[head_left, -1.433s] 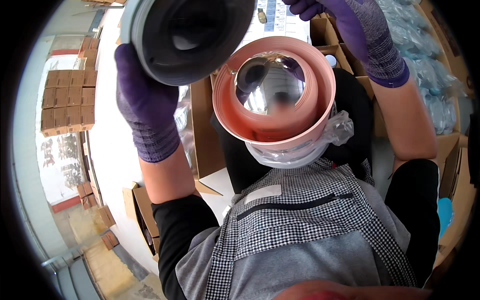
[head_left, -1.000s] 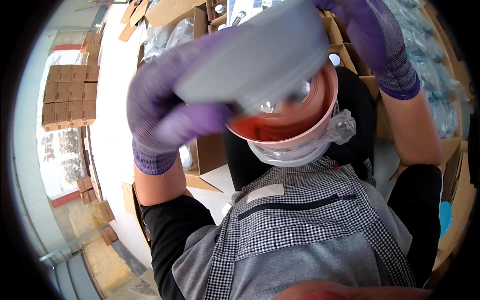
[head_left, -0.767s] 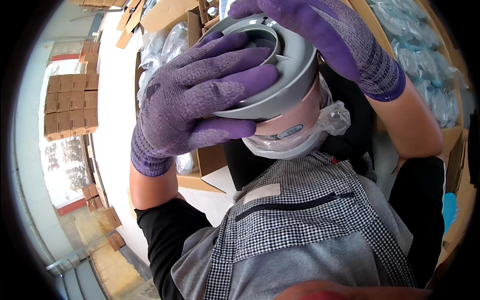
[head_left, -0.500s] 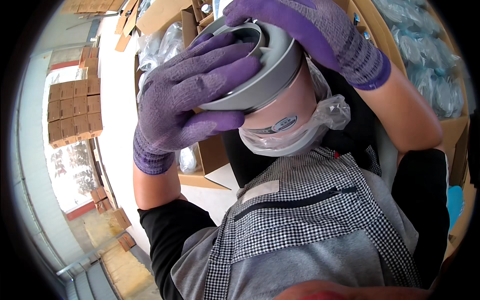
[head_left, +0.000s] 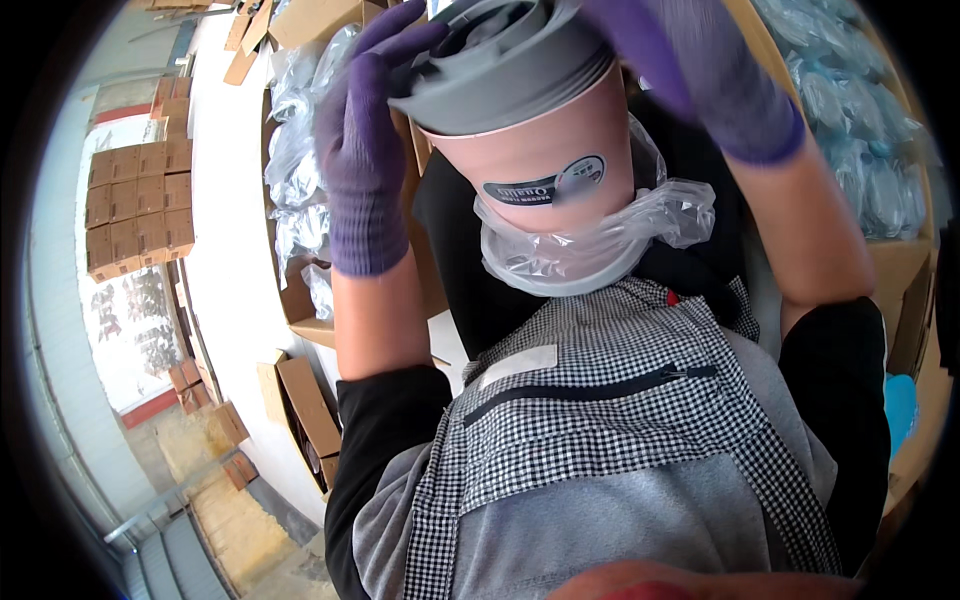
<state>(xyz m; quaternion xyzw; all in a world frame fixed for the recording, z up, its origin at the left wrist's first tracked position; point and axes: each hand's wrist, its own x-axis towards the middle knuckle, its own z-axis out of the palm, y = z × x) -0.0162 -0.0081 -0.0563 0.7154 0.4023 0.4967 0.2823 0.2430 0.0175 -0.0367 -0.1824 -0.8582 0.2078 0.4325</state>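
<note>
In front of my lap stands a pink tumbler [head_left: 540, 150], tilted, with an oval label on its side. Its wide grey lid [head_left: 500, 75] sits on top. A clear plastic bag [head_left: 560, 245] is bunched around the lower part. Beside the lid's left edge is my left hand [head_left: 365, 140] in a purple glove, fingers stretched and apart; whether a fingertip touches the lid I cannot tell. My right hand [head_left: 700, 75], gloved alike, is smeared by motion at the lid's right side, its fingers partly beyond the top edge.
An open carton with clear-bagged items [head_left: 300, 180] stands at the left, and another with bluish bagged items [head_left: 850, 110] at the right. Stacked brown boxes [head_left: 140, 195] are farther off to the left. Flattened cardboard [head_left: 305, 405] lies on the pale floor nearby.
My left hand has come off the lid's top to its left side. My right hand has shifted slightly right. The tumbler's side now shows more, and the lid has moved up in view.
</note>
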